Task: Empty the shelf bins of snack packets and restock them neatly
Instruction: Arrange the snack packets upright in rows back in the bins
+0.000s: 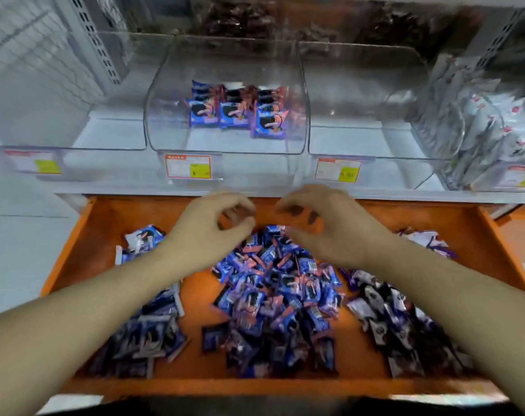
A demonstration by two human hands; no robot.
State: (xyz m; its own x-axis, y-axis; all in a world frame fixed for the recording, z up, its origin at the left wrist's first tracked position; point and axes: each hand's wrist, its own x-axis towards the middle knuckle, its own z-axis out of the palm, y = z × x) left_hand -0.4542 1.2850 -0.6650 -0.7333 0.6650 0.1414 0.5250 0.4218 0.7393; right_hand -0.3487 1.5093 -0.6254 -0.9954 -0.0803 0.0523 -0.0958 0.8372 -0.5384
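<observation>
Orange tray [114, 211] still heaped, restock barely begun.
From my head view: a few snack packets [235, 111] stand in the middle bin [225, 163], the pile [273, 295] waits below; my left hand [213, 226] and right hand [321, 226] hover loosely curled, apparently empty.

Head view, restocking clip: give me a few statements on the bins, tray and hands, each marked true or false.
1. The middle clear bin holds a few blue snack packets standing in a row. True.
2. The orange tray is empty. False: piles of packets lie loose in it.
3. The left hand is inside the middle bin. False: it hovers over the tray, in front of the shelf.
4. The right hand hovers with curled fingers above the middle pile. True.
5. The bin at far right holds white packets. True.
</observation>
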